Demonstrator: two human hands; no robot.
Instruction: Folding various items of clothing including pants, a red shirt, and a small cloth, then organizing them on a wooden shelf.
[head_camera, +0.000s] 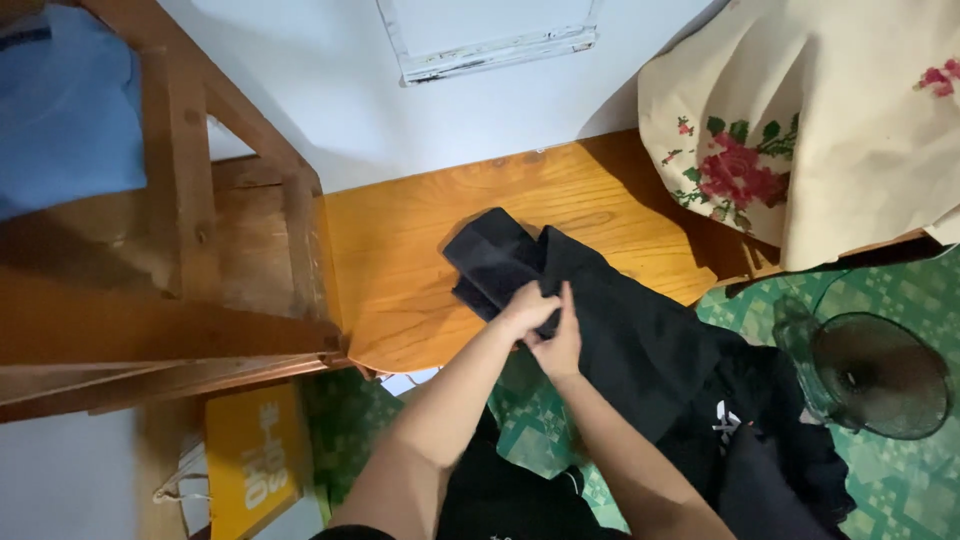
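Black garment (620, 330), 1 item, on wooden table (420, 240).
Left hand (527, 305) and right hand (560, 345) both pinch its folded edge together.

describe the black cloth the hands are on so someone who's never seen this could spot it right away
Start at the orange-brown wooden tabletop against the white wall. The black garment lies across its near edge and spills down over the green patterned floor. The left hand and right hand pinch it; unlike the cream flowered cloth, it is plain black.
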